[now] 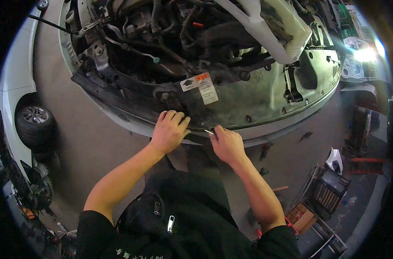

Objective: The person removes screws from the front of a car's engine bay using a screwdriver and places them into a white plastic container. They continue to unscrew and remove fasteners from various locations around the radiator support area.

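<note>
A car's front end with a dark upper cover panel curves across the upper middle, bearing a white and orange label. My left hand rests at the panel's front edge, its fingers curled over the lip. Just right of it, my right hand is closed on a small silvery metal tool, which lies against the same edge. The fingertips of both hands are partly hidden.
An open engine bay fills the top, with a white plastic reservoir. A white car with an exposed wheel stands left. At right are loose body panels, a cardboard box, metal racks and a bright lamp.
</note>
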{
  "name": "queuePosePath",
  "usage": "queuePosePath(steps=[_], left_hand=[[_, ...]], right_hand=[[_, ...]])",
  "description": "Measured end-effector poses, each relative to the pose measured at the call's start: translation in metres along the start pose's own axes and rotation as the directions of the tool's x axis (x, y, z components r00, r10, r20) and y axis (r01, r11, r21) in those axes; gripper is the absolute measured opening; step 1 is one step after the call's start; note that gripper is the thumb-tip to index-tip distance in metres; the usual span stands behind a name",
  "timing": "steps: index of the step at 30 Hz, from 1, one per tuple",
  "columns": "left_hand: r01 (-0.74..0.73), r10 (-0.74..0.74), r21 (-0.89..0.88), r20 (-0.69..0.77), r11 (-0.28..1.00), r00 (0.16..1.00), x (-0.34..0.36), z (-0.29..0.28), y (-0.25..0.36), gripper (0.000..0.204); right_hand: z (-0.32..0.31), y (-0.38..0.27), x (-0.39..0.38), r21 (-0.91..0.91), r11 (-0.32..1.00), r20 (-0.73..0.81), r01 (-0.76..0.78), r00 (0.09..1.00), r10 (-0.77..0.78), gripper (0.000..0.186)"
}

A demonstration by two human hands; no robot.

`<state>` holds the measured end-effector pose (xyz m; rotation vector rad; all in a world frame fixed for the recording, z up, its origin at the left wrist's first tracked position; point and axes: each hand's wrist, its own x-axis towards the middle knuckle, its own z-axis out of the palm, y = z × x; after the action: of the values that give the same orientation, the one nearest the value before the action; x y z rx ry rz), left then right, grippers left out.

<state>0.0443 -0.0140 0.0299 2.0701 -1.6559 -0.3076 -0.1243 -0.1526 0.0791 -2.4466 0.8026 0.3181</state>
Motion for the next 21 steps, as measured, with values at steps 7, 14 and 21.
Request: queuePosePath(steps=[7,14,21], left_hand=[[-0.029,0.029,0.007,0.004,1.0,1.0,0.0,-0.001,-0.002,0.038],[-0.081,0.081,-0.008,-0.006,0.997,0.997,0.004,-0.002,-0.008,0.042],[-0.126,0.126,0.033,0.004,0.991,0.992,0.006,-0.004,-0.012,0.042]], right_hand=[[-0.041,0.062,-0.014,-0.118,0.961,-0.042,-0.251,0.968,0.248,0.024],[-0.088,0.096,0.008,-0.323,0.942,0.075,-0.094,0.989,0.125,0.025],[-0.093,0.083,0.038,-0.55,0.822,0.345,0.15,0.937,0.06,0.016]])
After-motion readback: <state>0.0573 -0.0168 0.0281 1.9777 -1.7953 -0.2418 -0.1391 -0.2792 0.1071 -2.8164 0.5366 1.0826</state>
